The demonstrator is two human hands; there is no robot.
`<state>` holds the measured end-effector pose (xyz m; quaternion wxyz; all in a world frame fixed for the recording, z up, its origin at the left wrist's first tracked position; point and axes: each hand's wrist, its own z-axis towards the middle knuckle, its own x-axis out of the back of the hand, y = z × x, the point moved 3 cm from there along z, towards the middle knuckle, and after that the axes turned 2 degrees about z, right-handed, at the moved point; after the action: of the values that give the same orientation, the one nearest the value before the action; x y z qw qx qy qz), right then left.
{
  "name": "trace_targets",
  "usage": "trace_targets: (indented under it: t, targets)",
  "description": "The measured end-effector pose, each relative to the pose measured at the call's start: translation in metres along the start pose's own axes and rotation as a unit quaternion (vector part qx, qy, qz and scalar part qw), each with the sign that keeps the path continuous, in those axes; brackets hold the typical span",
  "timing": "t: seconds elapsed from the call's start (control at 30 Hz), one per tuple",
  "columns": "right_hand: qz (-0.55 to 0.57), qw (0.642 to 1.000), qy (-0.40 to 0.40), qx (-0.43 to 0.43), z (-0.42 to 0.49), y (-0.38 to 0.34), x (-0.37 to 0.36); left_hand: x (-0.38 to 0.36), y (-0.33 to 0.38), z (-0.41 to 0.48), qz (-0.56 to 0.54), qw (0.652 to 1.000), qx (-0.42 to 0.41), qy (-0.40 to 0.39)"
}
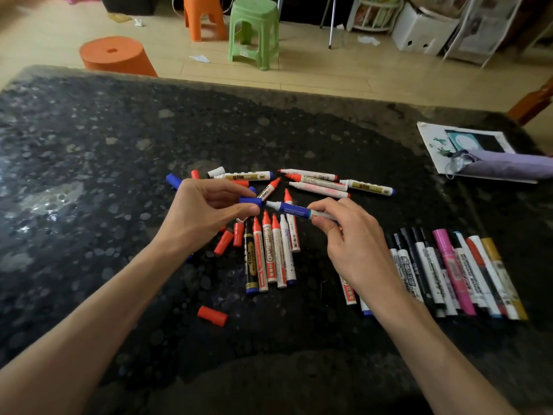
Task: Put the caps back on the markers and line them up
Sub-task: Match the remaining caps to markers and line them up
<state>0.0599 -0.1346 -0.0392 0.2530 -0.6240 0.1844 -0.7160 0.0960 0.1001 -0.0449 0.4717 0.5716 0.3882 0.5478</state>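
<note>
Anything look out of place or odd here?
A loose red plastic cap lies alone on the dark speckled table, nearer the person than the pile of uncapped markers. Nothing looks spilled or broken.

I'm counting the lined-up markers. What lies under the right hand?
Below the right hand two ends stick out: a white marker with red print and a blue-ended marker. Their upper parts are hidden by the wrist.
</note>
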Motion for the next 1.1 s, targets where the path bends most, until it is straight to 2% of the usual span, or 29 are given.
trace_targets:
  t: [0.37, 0.67, 0.73, 0.87, 1.1]
  targets:
    - [-0.027, 0.999, 0.021, 0.023, 0.0, 0.001, 0.001, -0.004, -0.001, 0.001, 0.047, 0.999, -0.016, -0.011]
    - [-0.064, 0.995, -0.039, 0.069, -0.001, -0.008, 0.0, -0.018, -0.01, 0.002, 0.131, 0.989, -0.023, -0.064]
    - [-0.063, 0.994, -0.055, 0.074, 0.0, -0.008, 0.001, -0.019, -0.011, 0.001, 0.184, 0.979, -0.031, -0.084]
    - [-0.069, 0.993, -0.047, 0.086, -0.001, -0.008, 0.002, -0.024, 0.0, -0.004, 0.345, 0.925, -0.105, -0.121]
    - [-0.059, 0.994, 0.003, 0.097, -0.01, -0.003, 0.003, -0.032, 0.0, -0.011, 0.339, 0.92, -0.156, -0.12]
